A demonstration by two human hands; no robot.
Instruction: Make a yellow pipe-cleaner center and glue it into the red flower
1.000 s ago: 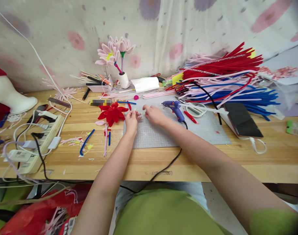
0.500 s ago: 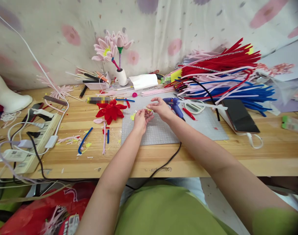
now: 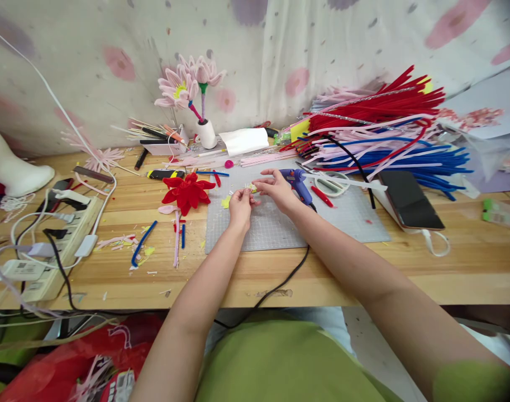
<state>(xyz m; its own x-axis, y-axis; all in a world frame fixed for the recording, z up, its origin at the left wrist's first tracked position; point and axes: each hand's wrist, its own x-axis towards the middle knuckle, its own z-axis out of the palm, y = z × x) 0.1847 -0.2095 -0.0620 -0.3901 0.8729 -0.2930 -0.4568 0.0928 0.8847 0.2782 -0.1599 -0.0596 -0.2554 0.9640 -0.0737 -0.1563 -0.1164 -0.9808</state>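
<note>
My left hand [image 3: 241,207] pinches a small yellow fringed piece [image 3: 251,188] above the grey cutting mat [image 3: 271,237]. My right hand [image 3: 275,188] meets it from the other side, thumb and fingertips closed at the same piece. Fingers cover much of the piece, so its full shape is hidden. Just left of my left hand, a yellow scrap [image 3: 225,202] lies on the mat. A blue glue gun [image 3: 299,183] rests right behind my right hand, with a white glue stick sticking out of it. A red fuzzy flower [image 3: 186,192] sits left of the mat.
Bundles of pipe cleaners [image 3: 376,134] fill the back right, near scissors [image 3: 332,183] and a phone [image 3: 409,200]. Pink flowers stand in a white vase [image 3: 206,134]. A power strip [image 3: 66,251] with cables is at left; a black cord [image 3: 275,287] crosses the front edge.
The fingers of both hands have shifted slightly around the yellow piece, and more of its fringe shows between them. The view has moved a little; the table things stay put.
</note>
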